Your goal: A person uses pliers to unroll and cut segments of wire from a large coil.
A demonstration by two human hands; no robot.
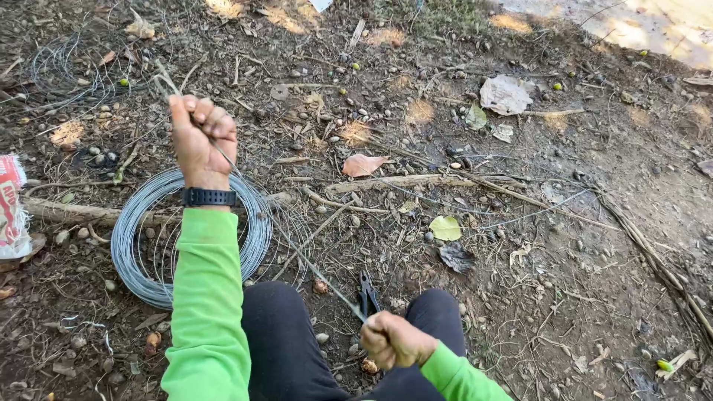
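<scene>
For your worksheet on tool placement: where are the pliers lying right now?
In the head view, the pliers lie on the ground between the person's knees, just above the right hand, lower centre.

Outdoor site, unpaved: a patch of bare earth (594,245), dark and dry, scattered with pebbles, twigs, dead leaves (364,164) and fallen sticks (416,180). Sunlight falls in dappled patches along the far edge, and a paler, sunlit surface (653,26) shows at the far right corner. No floor or bench; work goes on directly on the ground. A coil of grey wire (141,238) and pliers (367,291) lie on the soil, indicating rough field or yard work.
</scene>
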